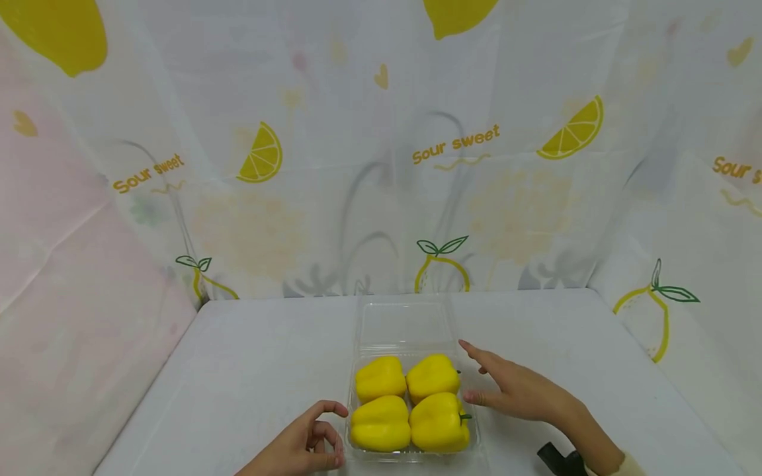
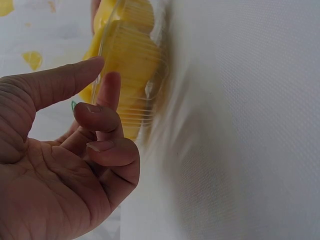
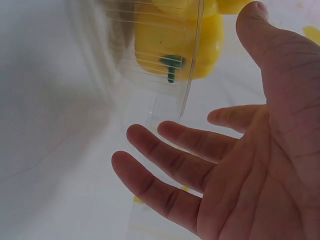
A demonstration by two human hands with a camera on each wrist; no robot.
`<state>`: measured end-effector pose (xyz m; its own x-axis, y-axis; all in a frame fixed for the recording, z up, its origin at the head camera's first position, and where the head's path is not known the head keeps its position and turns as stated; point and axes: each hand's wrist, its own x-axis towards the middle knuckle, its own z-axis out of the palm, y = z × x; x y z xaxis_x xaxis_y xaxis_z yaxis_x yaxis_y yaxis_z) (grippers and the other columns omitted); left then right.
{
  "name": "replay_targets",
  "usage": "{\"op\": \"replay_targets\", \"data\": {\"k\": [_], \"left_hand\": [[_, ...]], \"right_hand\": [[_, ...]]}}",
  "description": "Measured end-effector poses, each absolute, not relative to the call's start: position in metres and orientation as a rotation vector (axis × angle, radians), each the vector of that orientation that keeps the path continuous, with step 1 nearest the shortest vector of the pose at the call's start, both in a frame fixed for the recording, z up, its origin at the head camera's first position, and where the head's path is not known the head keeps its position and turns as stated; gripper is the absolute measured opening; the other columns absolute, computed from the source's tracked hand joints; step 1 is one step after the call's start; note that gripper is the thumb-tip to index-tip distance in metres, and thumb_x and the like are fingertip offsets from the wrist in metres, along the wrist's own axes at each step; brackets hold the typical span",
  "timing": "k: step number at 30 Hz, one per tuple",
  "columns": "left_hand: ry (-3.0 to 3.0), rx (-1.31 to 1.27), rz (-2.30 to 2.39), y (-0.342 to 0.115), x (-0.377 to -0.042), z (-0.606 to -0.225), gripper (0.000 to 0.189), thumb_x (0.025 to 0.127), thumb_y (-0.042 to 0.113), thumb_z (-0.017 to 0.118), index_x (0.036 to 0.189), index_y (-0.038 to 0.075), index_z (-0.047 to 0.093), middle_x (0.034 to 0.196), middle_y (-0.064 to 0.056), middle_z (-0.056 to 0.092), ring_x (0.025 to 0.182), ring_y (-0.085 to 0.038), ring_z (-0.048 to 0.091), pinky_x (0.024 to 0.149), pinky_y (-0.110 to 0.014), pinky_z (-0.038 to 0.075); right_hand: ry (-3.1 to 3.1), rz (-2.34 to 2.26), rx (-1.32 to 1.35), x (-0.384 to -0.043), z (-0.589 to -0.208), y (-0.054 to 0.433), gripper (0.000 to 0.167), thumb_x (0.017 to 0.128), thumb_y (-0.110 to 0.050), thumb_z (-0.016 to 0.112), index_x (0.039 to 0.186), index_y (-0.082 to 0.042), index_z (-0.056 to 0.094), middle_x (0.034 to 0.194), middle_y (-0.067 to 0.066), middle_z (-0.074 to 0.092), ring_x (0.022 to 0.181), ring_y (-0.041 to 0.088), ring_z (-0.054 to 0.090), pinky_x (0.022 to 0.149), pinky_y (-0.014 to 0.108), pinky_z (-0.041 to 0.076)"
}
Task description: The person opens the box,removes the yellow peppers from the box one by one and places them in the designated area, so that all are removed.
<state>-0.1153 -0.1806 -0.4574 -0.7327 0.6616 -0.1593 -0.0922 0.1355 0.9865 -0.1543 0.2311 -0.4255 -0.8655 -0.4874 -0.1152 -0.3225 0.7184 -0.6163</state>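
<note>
Several yellow bell peppers (image 1: 381,423) fill a clear plastic clamshell box (image 1: 411,456) in two rows on the table, green stems showing on the right-hand ones. The box's lid (image 1: 407,324) is folded back, away from the person. At the box's left side is my left hand (image 1: 306,439), fingers loosely bent with nothing in them, the index fingertip right at the rim. My right hand (image 1: 520,390) is held by the right side, fingers extended and thumb apart, the palm facing the box. In the right wrist view, a green stem (image 3: 171,67) shows through the ribbed plastic wall.
A white-covered table (image 1: 268,357) carries the box near its front. Behind and at both sides hangs a cloth (image 1: 333,218) printed with lemons and words. A black object (image 1: 559,459) sits beside the right wrist at the cream sleeve (image 1: 628,466).
</note>
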Motion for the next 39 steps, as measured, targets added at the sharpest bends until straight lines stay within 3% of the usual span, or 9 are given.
{"op": "replay_targets", "data": {"k": [7,16,31,39], "left_hand": [[1.843,0.545,1.642,-0.181,-0.116,-0.457,0.054,0.092,0.007,0.069,0.134,-0.002,0.037,0.091,-0.010,0.066,0.061,-0.007,0.052,0.061,-0.018,0.047],[1.877,0.598,1.633,-0.182,-0.115,-0.455,0.053,0.092,0.007,0.069,0.134,-0.003,0.038,0.086,-0.006,0.064,0.062,-0.005,0.054,0.063,-0.018,0.048],[1.969,0.593,1.587,-0.181,-0.116,-0.451,0.052,0.090,0.009,0.073,0.131,0.000,0.043,0.081,-0.003,0.061,0.056,-0.004,0.044,0.056,-0.016,0.041],[1.984,0.595,1.580,-0.181,-0.115,-0.452,0.051,0.090,0.009,0.073,0.131,0.000,0.044,0.081,-0.003,0.062,0.056,-0.004,0.044,0.055,-0.016,0.041]], "right_hand": [[2.655,-0.871,-0.676,-0.144,-0.429,0.235,0.086,0.092,-0.057,0.061,0.159,-0.028,0.015,0.150,0.014,0.041,0.120,0.027,0.055,0.090,0.056,0.047],[2.647,-0.879,-0.735,-0.131,-0.430,0.236,0.094,0.088,-0.058,0.065,0.159,-0.030,0.009,0.149,0.013,0.042,0.118,0.027,0.055,0.088,0.055,0.048],[2.566,-0.932,-0.770,-0.121,-0.437,0.238,0.106,0.085,-0.052,0.072,0.159,-0.026,0.001,0.147,0.012,0.040,0.114,0.026,0.057,0.084,0.042,0.052],[2.522,-0.949,-0.761,-0.116,-0.438,0.237,0.110,0.084,-0.050,0.075,0.159,-0.015,0.002,0.147,0.016,0.041,0.113,0.025,0.057,0.083,0.040,0.052]]}}
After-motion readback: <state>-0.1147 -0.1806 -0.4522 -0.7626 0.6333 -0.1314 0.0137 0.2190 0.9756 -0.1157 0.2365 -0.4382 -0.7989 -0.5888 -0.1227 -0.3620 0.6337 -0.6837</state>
